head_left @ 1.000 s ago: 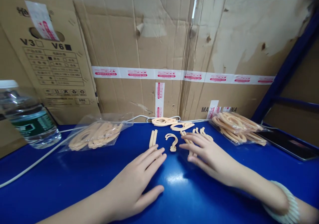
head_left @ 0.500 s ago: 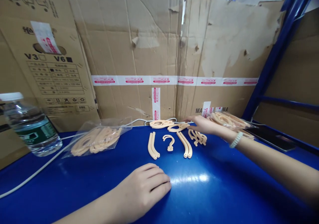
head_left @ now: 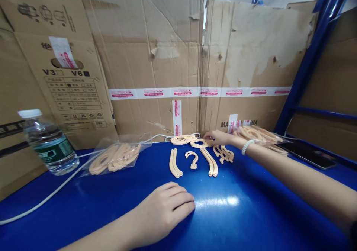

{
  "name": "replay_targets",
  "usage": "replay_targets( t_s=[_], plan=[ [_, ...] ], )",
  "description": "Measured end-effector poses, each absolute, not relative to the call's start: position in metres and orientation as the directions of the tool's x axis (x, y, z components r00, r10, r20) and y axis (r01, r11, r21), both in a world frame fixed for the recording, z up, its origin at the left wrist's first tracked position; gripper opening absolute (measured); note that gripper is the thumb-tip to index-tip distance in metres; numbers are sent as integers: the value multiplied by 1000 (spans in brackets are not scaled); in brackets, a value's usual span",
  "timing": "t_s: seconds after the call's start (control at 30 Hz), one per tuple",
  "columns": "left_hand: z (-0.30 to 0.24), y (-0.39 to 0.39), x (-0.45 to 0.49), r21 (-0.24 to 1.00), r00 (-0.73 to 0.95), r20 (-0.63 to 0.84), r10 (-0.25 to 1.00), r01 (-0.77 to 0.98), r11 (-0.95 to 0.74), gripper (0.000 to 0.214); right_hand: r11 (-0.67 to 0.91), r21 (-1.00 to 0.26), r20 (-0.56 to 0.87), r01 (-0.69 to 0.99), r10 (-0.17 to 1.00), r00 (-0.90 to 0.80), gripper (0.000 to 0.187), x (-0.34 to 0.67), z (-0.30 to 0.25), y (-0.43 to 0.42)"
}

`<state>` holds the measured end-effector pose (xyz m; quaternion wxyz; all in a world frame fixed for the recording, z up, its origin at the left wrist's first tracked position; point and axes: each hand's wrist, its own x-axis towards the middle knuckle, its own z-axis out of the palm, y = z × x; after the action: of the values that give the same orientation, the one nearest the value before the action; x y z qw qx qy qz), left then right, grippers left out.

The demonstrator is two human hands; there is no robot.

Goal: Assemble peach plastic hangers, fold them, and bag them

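Observation:
My left hand (head_left: 170, 210) lies palm down on the blue table, fingers close together and slightly bent, holding nothing visible. Farther off, my right hand (head_left: 216, 137) reaches to the right end of a flat beige loop-shaped piece (head_left: 196, 144); its fingers are apart and cover that end. Another loop-shaped piece (head_left: 181, 140) lies to its left. Nearer to me are a beige hanger hook (head_left: 193, 161), a pair of curved bars (head_left: 175, 163) on its left and a second pair (head_left: 209, 162) on its right. Several small curvy pieces (head_left: 224, 154) sit below my right wrist.
At the left, a clear bag of beige pieces (head_left: 117, 158) lies beside a water bottle (head_left: 52, 147) and a white cable (head_left: 50, 193). More bagged pieces (head_left: 256, 135) and a dark phone (head_left: 309, 154) are at the right. Cardboard (head_left: 156, 65) walls the back.
My right hand has moved slightly left, onto the end of the nearer loop-shaped piece. The left hand stays on the table. The whole view has shifted a little.

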<state>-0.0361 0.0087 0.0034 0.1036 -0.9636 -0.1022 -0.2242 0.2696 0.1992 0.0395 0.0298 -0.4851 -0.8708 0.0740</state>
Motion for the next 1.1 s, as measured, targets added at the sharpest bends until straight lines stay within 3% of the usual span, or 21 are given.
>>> replay_targets(
  t_s=[0.23, 0.57, 0.77, 0.83, 0.9, 1.0, 1.1],
  plan=[
    [8, 8, -36, -153, 886, 436, 156, 243, -958, 28, 438, -230, -82, 869, 881, -466, 28, 277, 37, 210],
    [8, 7, -35, -141, 889, 426, 167, 248, -959, 27, 395, -510, 92, 764, 908, -408, 28, 282, 49, 192],
    [6, 7, -38, -111, 871, 452, 193, 269, -957, 27, 412, -684, 330, 603, 911, -248, 25, 281, 72, 140],
    [6, 4, -37, 44, 805, 506, 309, 334, -942, 30, 444, -711, 407, 545, 892, -195, 32, 277, 78, 114],
    [8, -1, -32, 317, 675, 524, 520, 412, -854, 32, 467, -730, 438, 499, 880, -183, 37, 269, 80, 88],
    [12, -9, -22, 735, 420, 361, 833, 422, -531, 34, 462, -829, 410, 315, 886, -218, 34, 249, 71, 55],
    [12, -14, -13, 902, 337, 187, 923, 313, -297, 49, 413, -894, 362, 172, 894, -263, 30, 224, 54, 30]
  ],
)
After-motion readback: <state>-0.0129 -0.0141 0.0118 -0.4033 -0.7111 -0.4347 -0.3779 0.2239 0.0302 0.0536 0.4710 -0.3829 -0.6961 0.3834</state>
